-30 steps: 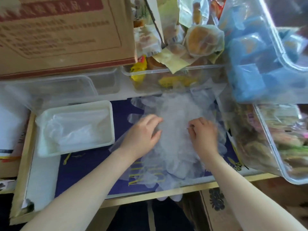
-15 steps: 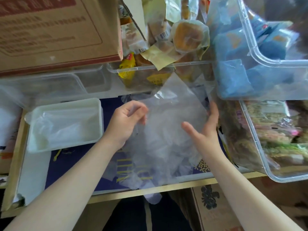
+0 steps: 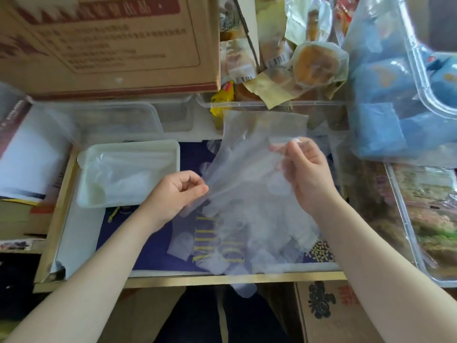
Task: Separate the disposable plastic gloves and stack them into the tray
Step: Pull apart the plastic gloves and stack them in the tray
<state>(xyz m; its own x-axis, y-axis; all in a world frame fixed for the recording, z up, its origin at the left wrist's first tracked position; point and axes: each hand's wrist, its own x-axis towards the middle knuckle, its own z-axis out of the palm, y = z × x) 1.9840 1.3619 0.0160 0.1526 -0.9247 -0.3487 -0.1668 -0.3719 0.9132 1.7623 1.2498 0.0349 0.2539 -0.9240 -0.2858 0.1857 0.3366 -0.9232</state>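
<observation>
Change: since the earlier frames, both hands are being raised off the pile, and one glove (image 3: 249, 154) is being lifted clear of it and spread between them.
Left hand (image 3: 176, 194): its fingers are being curled, and the glove's lower left edge is being pinched between thumb and forefinger.
Right hand (image 3: 305, 169): the glove's right side is being pinched by curled fingers, seen partly through the film.
Glove: it is being held above the pile, in front of the clear bin (image 3: 272, 105). Its long axis is running from lower left to upper right; the straight cuff edge is pointing up and away, and the finger end is hanging down toward the pile.
Pile (image 3: 247, 233): loose clear gloves are lying overlapped on the blue mat (image 3: 153, 248), with some fingers hanging over the near table edge.
Tray (image 3: 128, 174): it is sitting left of the pile, apart from it, with clear film already lying inside.
Box (image 3: 111, 43): it is standing behind the tray.
</observation>
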